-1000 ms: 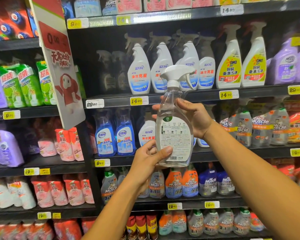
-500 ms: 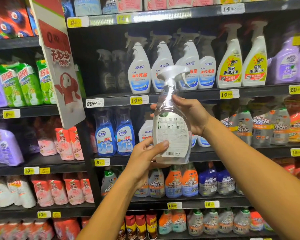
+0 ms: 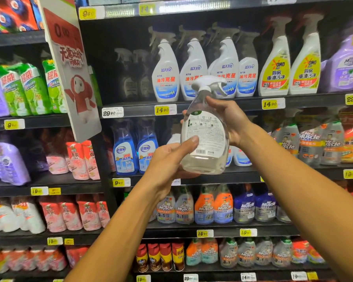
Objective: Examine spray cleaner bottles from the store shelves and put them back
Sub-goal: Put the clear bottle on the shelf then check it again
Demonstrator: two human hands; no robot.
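- A clear spray bottle is held up in front of the store shelves, off any shelf, at about the level of the second and third boards.
- The bottle tilts a little, its white trigger head at the top with the nozzle pointing right; the back label with small print and a barcode faces the camera.
- The right hand grips the bottle at the neck and shoulder from the right, fingers curled round behind it, thumb at the front of the neck.
- The left hand holds the lower part from the left, thumb pressed across the label, fingers wrapped under and behind the base.
- Behind the bottle's head stands a row of white spray bottles with blue and red print; to their right are two yellow-labelled bottles.
- Left of the left hand, on the shelf below, stand two blue bottles.
- Lower shelves carry grey, orange and blue trigger bottles, and cans on the lowest shelf.
- A red and white sign juts out at the left, with green pouches and pink pouches beyond it.
- Yellow price tags run along the shelf edges.
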